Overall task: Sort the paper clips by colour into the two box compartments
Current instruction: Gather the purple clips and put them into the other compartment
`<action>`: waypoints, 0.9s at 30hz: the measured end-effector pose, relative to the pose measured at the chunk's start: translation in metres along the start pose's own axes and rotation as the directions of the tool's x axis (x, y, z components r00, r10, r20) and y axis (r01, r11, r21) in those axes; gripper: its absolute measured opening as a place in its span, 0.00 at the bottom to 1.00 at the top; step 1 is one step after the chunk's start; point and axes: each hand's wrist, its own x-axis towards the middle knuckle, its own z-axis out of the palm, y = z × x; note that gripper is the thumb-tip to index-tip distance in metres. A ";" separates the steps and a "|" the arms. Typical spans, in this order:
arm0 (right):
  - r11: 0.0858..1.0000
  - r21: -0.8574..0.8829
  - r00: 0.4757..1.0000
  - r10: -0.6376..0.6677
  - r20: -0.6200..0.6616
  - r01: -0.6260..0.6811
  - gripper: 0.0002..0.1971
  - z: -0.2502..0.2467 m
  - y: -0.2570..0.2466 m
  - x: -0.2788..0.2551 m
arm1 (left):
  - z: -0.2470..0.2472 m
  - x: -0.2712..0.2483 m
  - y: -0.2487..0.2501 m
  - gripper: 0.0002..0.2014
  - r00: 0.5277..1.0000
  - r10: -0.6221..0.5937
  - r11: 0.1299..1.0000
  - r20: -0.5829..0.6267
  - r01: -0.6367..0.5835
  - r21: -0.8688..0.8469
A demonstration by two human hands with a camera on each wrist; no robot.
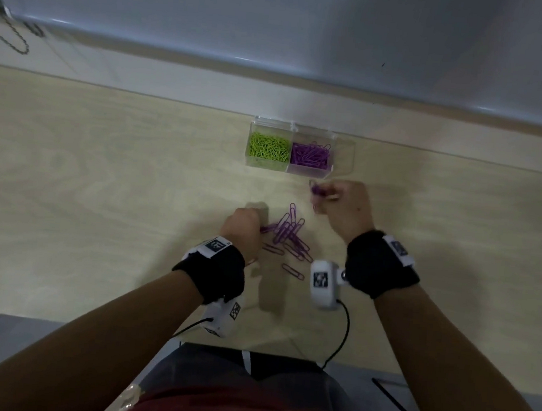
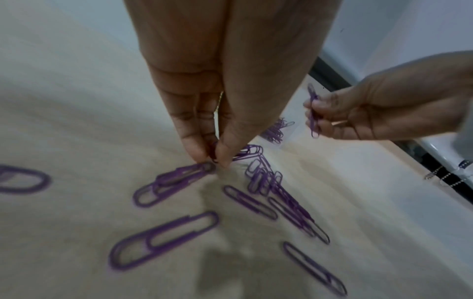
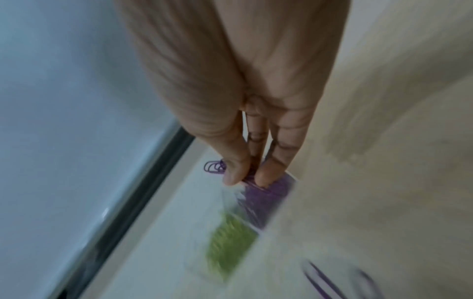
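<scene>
A clear two-compartment box (image 1: 342, 156) stands at the back of the wooden table, green clips (image 1: 268, 148) in its left half and purple clips (image 1: 310, 157) in its right half. A loose pile of purple clips (image 1: 288, 232) lies in front of it. My left hand (image 1: 242, 227) pinches purple clips (image 2: 215, 155) at the pile's left edge, fingertips down on the table. My right hand (image 1: 345, 206) is raised just in front of the purple compartment and pinches a small bunch of purple clips (image 1: 316, 189), also seen in the right wrist view as a purple bunch (image 3: 217, 166).
The table (image 1: 99, 188) runs wide to the left and right of the pile. A grey wall and ledge (image 1: 274, 83) close off the back right behind the box. A bead chain (image 1: 11, 37) hangs at the far left. A cable (image 1: 343, 331) trails from my right wrist.
</scene>
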 end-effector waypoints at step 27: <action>0.536 -0.457 0.667 -0.303 0.681 0.710 0.27 0.017 0.051 0.000 | -0.051 0.023 -0.049 0.14 0.902 0.431 0.897 -0.011 -0.428 0.108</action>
